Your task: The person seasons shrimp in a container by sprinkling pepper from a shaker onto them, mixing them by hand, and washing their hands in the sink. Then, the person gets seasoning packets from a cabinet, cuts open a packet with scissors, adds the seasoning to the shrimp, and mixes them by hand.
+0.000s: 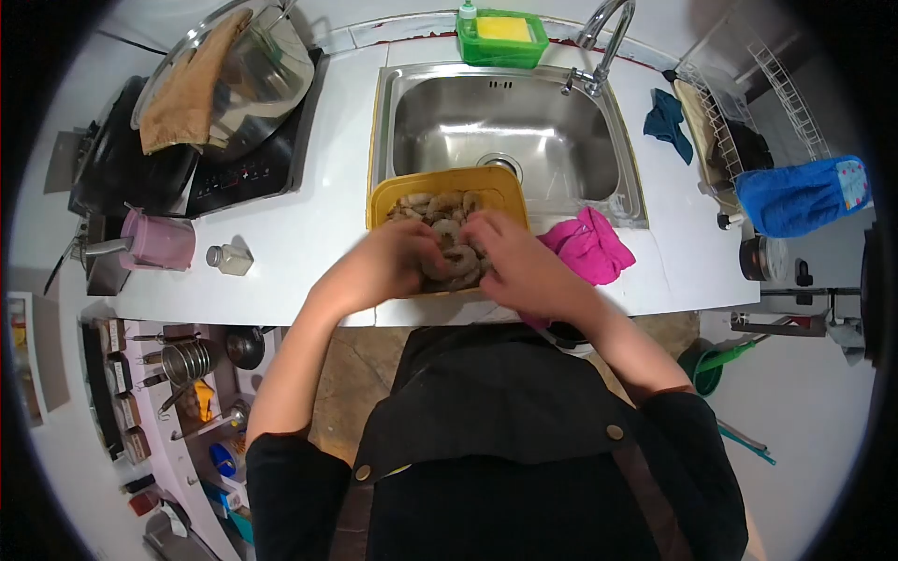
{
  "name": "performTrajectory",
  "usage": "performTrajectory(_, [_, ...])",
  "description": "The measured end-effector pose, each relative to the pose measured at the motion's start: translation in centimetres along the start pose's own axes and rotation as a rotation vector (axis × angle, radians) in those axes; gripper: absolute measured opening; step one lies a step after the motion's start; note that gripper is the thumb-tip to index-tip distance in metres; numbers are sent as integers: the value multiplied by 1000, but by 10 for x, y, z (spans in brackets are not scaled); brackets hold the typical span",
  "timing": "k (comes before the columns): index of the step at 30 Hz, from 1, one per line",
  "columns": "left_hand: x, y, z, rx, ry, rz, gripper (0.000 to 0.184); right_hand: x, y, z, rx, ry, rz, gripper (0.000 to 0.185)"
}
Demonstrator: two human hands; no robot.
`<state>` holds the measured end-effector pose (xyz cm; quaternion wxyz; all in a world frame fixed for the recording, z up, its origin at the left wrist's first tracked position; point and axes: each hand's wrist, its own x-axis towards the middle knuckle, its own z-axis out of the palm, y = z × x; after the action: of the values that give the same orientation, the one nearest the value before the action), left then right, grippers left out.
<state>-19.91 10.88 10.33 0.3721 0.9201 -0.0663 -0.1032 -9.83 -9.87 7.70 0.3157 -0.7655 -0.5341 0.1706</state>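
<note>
A yellow plastic tub (379,199) stands at the counter's front edge and overlaps the near rim of the sink. It holds a heap of raw grey shrimp (444,204). My left hand (391,262) reaches in from the left, its fingers curled against the shrimp. From the other side my right hand (519,260) bends its fingers down onto them. Between both sets of fingers lies a curled shrimp (458,263), which they appear to grip together. The fingertips are partly hidden and slightly blurred.
Behind the tub is a steel sink (552,182) with a tap (606,56). A pink cloth (594,248) lies right of the tub. Further left are a glass shaker (230,260), a pink jug (164,241) and an induction hob (245,178). A green sponge holder (502,54) sits behind the sink.
</note>
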Motion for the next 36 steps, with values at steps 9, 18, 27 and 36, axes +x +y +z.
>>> performTrajectory(9, [35,-12,34,628,-37,-299,78,37,8,30,-357,-173,356,86])
performTrajectory(18, [35,-18,38,-60,240,-164,69,41,30,32,169,-9,307,66])
performTrajectory(27, [31,15,-16,-168,161,-149,64,35,-11,-19,151,100,188,55])
performTrajectory(36, [53,-27,6,241,-169,-434,110,56,20,10,-282,-280,470,98])
